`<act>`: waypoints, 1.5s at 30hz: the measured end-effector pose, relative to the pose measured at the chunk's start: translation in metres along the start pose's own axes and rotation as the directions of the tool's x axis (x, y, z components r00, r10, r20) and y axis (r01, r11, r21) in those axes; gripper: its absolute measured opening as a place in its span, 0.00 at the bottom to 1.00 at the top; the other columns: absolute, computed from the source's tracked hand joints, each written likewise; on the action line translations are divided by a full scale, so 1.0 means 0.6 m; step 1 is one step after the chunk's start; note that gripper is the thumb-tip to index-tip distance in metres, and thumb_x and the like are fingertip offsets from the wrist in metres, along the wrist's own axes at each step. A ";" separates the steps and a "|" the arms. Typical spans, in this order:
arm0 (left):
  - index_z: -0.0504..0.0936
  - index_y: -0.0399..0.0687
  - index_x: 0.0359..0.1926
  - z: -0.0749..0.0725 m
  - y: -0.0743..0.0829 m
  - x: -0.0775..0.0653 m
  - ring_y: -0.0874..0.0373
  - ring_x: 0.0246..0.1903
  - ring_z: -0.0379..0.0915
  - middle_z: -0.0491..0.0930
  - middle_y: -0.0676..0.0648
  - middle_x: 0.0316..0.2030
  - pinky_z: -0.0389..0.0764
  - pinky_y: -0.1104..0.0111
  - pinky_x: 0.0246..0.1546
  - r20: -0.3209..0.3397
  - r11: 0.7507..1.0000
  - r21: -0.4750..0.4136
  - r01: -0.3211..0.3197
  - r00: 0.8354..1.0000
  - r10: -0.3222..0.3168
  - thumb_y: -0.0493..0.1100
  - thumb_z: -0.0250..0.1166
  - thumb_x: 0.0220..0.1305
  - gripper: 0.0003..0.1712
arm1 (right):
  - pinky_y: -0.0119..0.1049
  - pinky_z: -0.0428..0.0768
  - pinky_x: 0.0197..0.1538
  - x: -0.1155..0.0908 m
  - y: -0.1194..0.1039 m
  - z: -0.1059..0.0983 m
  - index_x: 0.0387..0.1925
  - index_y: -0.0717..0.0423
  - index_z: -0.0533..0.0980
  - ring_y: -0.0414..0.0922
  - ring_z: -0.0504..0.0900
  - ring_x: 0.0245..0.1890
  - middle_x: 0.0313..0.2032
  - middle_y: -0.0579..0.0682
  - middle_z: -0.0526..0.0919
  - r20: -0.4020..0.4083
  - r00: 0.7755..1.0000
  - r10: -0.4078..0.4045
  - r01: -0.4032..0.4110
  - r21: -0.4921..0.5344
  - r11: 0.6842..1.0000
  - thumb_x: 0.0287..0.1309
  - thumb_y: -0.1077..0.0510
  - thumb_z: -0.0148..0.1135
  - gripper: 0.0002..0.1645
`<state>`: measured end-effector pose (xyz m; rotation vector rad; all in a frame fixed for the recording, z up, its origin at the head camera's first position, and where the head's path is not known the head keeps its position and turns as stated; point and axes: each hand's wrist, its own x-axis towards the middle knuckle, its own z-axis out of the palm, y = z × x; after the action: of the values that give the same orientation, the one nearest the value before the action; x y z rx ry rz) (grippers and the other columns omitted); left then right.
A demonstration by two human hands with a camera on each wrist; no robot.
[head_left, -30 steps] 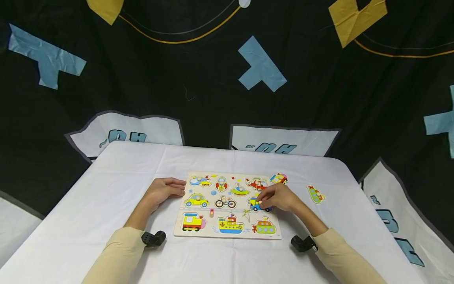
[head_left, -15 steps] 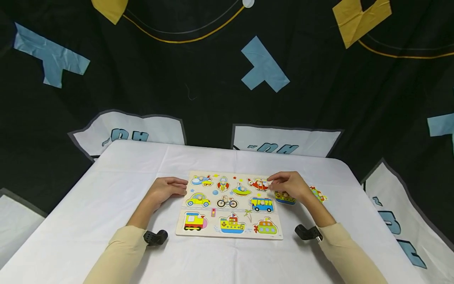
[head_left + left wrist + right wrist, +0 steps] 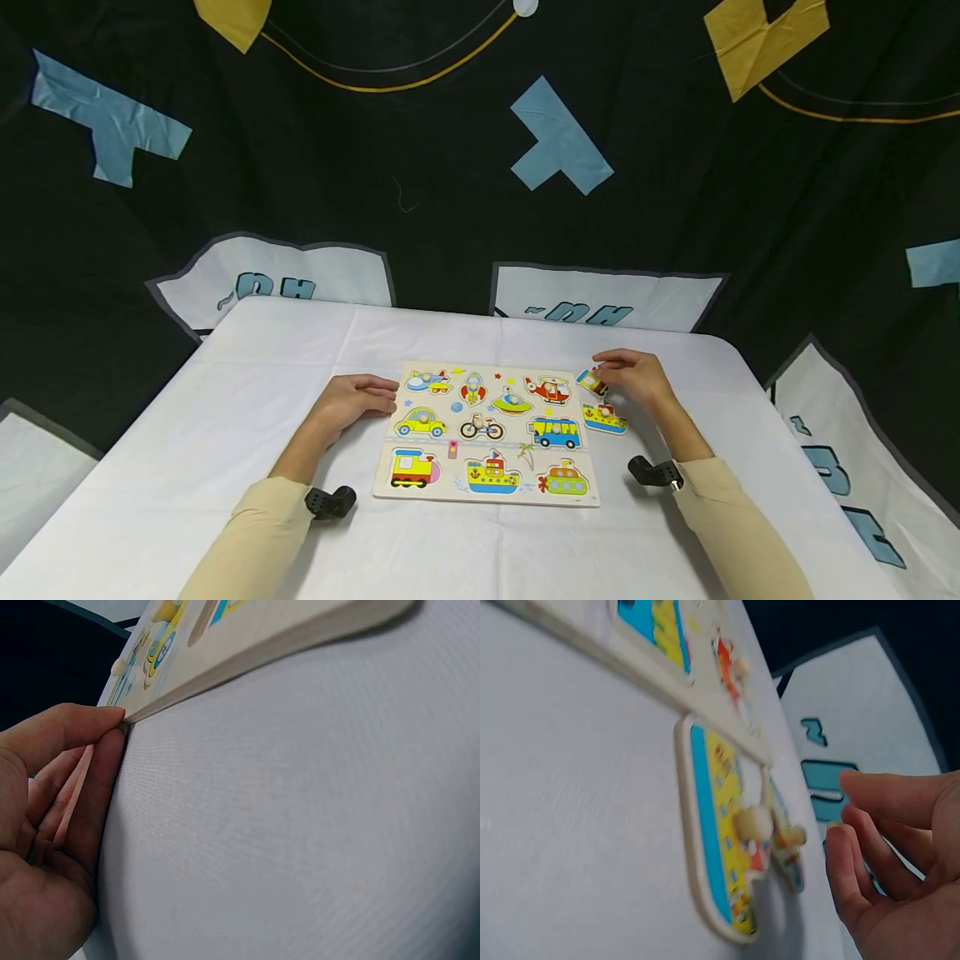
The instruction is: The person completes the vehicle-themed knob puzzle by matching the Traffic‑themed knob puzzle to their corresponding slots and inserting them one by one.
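Note:
A wooden knob puzzle board (image 3: 450, 492) with printed vehicles lies flat on the white table. My left hand (image 3: 341, 408) touches its left edge; in the left wrist view, thumb and finger (image 3: 105, 765) meet at that edge. My right hand (image 3: 637, 379) hovers off the board's upper right corner, fingers bent and slightly apart, holding nothing. Its fingertips are over a train piece (image 3: 590, 382), which they partly cover. Just below lies a ship piece (image 3: 604, 418), its wooden knob (image 3: 754, 823) up in the right wrist view. A bus piece (image 3: 555, 432) sits in the board.
The white tablecloth (image 3: 495, 550) spreads around the board. A dark curtain (image 3: 450, 183) with blue and yellow shapes stands behind the table. Each wrist wears a small black camera, the right one (image 3: 652, 471) hanging low near the cloth.
The right hand has let go of the bus piece and moved up and right to the train piece. The ship piece has come into view; a submarine piece farther right is now hidden.

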<state>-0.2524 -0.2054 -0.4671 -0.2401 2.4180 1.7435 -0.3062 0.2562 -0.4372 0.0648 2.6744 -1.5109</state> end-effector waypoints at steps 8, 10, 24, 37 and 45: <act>0.86 0.41 0.54 0.002 0.001 0.001 0.62 0.42 0.84 0.89 0.44 0.46 0.84 0.73 0.41 -0.009 1.000 0.013 0.014 1.000 -0.014 0.37 0.75 0.56 0.23 | 0.47 0.73 0.61 0.011 0.029 0.000 0.59 0.57 0.80 0.54 0.80 0.57 0.58 0.59 0.84 -0.025 0.997 0.078 -0.078 0.010 0.997 0.63 0.56 0.68 0.23; 0.86 0.41 0.54 0.003 0.002 0.001 0.61 0.42 0.84 0.88 0.44 0.47 0.84 0.73 0.41 -0.003 1.000 0.010 0.014 1.000 -0.014 0.37 0.75 0.56 0.23 | 0.47 0.73 0.62 0.012 0.038 0.000 0.59 0.58 0.80 0.54 0.81 0.57 0.58 0.59 0.83 -0.019 0.996 0.087 -0.087 0.016 0.996 0.63 0.57 0.68 0.24; 0.86 0.41 0.54 0.001 0.000 -0.001 0.62 0.41 0.85 0.90 0.45 0.43 0.84 0.72 0.40 -0.010 1.000 0.016 0.016 1.000 -0.016 0.37 0.75 0.55 0.23 | 0.34 0.73 0.49 0.020 0.053 0.014 0.55 0.57 0.83 0.49 0.81 0.50 0.50 0.56 0.87 -0.037 0.998 0.049 -0.051 -0.066 0.997 0.60 0.55 0.70 0.22; 0.86 0.41 0.54 0.000 -0.001 0.002 0.62 0.42 0.85 0.90 0.46 0.43 0.83 0.73 0.41 -0.002 1.000 0.011 0.016 1.000 -0.016 0.37 0.75 0.55 0.23 | 0.33 0.73 0.42 0.019 0.045 0.022 0.52 0.57 0.85 0.51 0.79 0.50 0.54 0.59 0.86 -0.097 0.992 0.084 -0.093 -0.088 0.992 0.61 0.55 0.69 0.19; 0.85 0.40 0.54 -0.001 -0.003 0.002 0.62 0.42 0.85 0.90 0.45 0.44 0.83 0.74 0.41 0.008 1.000 0.002 0.010 1.000 -0.010 0.37 0.75 0.55 0.24 | 0.33 0.72 0.40 0.020 0.040 0.021 0.52 0.56 0.85 0.51 0.78 0.50 0.54 0.59 0.86 -0.090 0.990 0.107 -0.115 -0.089 0.989 0.62 0.54 0.69 0.18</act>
<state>-0.2534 -0.2066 -0.4690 -0.2434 2.4089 1.7345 -0.3157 0.2578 -0.4651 0.2747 2.7520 -1.3785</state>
